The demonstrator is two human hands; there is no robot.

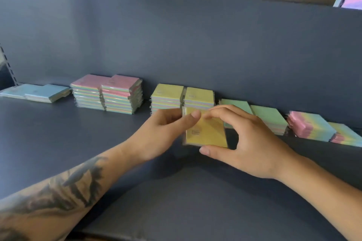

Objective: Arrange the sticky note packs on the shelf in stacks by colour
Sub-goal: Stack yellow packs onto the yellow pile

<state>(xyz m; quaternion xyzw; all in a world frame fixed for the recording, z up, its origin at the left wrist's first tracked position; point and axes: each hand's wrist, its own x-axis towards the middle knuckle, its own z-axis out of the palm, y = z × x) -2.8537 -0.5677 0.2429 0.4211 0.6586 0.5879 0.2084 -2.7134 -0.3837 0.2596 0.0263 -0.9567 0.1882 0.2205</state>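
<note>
Both hands (197,133) — clamped on yellow pack (207,133) | pack between them, above shelf (58,133)

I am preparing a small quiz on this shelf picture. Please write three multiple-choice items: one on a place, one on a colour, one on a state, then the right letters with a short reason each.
1. Where do the pink-topped stacks stand, compared with the yellow-topped stacks?
A. to their left
B. to their right
C. on top of them

2. What colour is the top of the pack that the hands hold?
A. blue
B. yellow
C. pink

3. How is that pack held?
A. by the left hand alone
B. by nobody, it lies flat on the shelf
C. by both hands together

Key:
1 A: the pink tops lie nearer the left end of the shelf.
2 B: its face is yellow.
3 C: the left hand and the right hand both have fingers on its edges.
</note>
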